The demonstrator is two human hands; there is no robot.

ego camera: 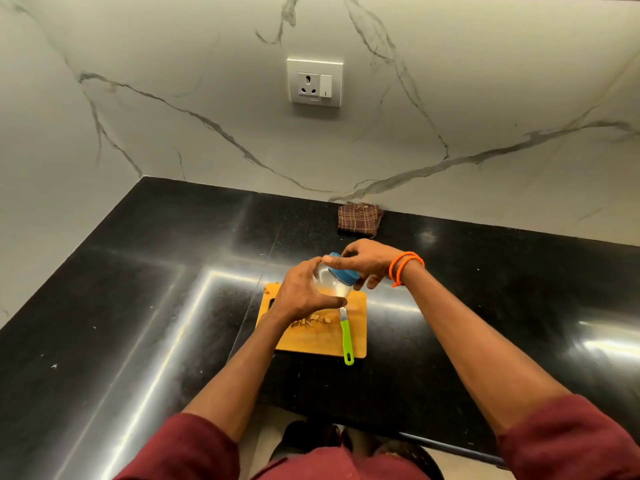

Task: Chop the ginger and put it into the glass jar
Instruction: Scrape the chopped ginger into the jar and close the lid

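A small glass jar [330,287] is held tilted above the wooden cutting board [311,344]. My left hand [303,289] grips the jar's glass body. My right hand [369,263], with orange threads on its wrist, grips the jar's blue lid [343,273]. Chopped ginger pieces [313,320] lie on the board beneath my left hand. A knife with a green handle [346,339] rests on the board's right side, its blade partly hidden behind the jar.
The black stone counter [138,306] meets a marble wall at the back and left. A folded brown checked cloth [360,220] lies against the back wall. A wall socket [314,82] sits above. The counter's front edge is near my body.
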